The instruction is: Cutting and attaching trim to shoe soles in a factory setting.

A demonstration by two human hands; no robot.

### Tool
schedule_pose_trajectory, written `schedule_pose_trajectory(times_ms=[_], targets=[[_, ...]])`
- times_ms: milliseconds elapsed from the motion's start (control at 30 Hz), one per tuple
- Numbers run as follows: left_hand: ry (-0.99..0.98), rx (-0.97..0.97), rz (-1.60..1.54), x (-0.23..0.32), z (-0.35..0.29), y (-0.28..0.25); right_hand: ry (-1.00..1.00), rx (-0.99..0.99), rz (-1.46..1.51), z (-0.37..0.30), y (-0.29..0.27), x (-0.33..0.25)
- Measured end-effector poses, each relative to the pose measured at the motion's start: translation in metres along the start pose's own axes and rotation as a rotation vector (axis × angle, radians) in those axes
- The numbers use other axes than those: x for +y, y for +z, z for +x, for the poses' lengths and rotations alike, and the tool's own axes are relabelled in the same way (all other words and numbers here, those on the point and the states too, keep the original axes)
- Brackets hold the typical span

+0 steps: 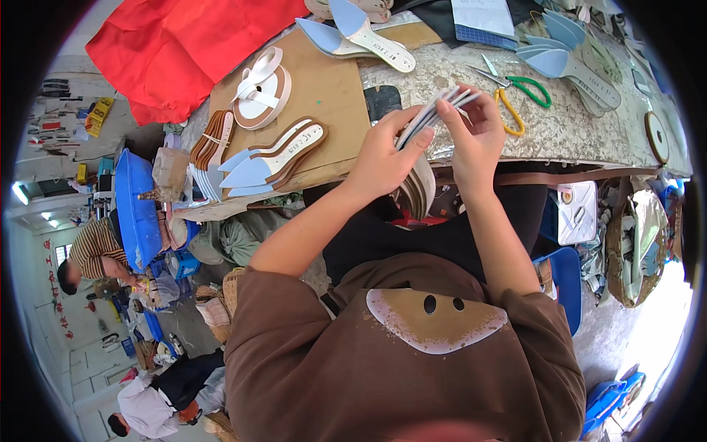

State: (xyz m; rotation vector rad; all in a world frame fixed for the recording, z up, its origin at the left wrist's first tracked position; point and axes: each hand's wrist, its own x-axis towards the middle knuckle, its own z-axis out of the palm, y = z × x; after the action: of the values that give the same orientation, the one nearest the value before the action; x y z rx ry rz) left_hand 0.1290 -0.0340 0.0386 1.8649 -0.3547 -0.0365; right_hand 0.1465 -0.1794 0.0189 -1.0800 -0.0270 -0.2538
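Between my two hands, above the near edge of the workbench, is a small stack of thin shoe insoles (427,118), seen nearly edge-on with pale edges. My left hand (384,156) is closed round the stack's lower left side, thumb on its face. My right hand (475,136) grips the upper right end, where the layers fan slightly apart. Just beyond my right hand lie scissors (515,87) with one green and one yellow handle. More insoles (272,158) with light-blue toes and brown undersides lie left of my left hand, beside a tied bundle of insoles (212,151).
A roll of white tape (263,96) sits on brown cardboard (331,92). Red cloth (184,51) covers the far left. Blue-toed insoles (372,40) lie at the back, others (571,62) at right. Below the bench edge stands a blue bin (563,283). Two people work at far left.
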Motion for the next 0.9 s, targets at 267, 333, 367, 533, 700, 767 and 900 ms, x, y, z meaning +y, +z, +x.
schedule_pose_trajectory(times_ms=[267, 333, 367, 533, 700, 767, 900], targets=[[0.046, 0.109, 0.074, 0.012, -0.001, 0.008, -0.214, 0.082, 0.201, 0.0, -0.008, 0.014], [0.071, 0.071, 0.128, 0.012, -0.003, 0.01, -0.284, -0.123, 0.3, 0.005, -0.012, 0.013], [0.082, 0.058, 0.102, 0.01, -0.001, 0.009, -0.21, -0.017, 0.128, 0.006, -0.003, 0.004], [-0.145, -0.151, -0.12, 0.001, 0.001, 0.001, 0.159, 0.172, 0.268, 0.019, 0.006, -0.007], [-0.248, -0.228, -0.309, 0.001, -0.002, -0.003, 0.234, 0.072, 0.436, 0.019, -0.003, -0.011], [-0.175, -0.281, -0.331, -0.001, -0.005, -0.011, 0.34, -0.063, 0.722, 0.027, -0.025, -0.002], [-0.229, -0.306, -0.498, -0.018, -0.009, -0.034, 0.528, -0.105, 1.092, 0.033, -0.05, 0.0]])
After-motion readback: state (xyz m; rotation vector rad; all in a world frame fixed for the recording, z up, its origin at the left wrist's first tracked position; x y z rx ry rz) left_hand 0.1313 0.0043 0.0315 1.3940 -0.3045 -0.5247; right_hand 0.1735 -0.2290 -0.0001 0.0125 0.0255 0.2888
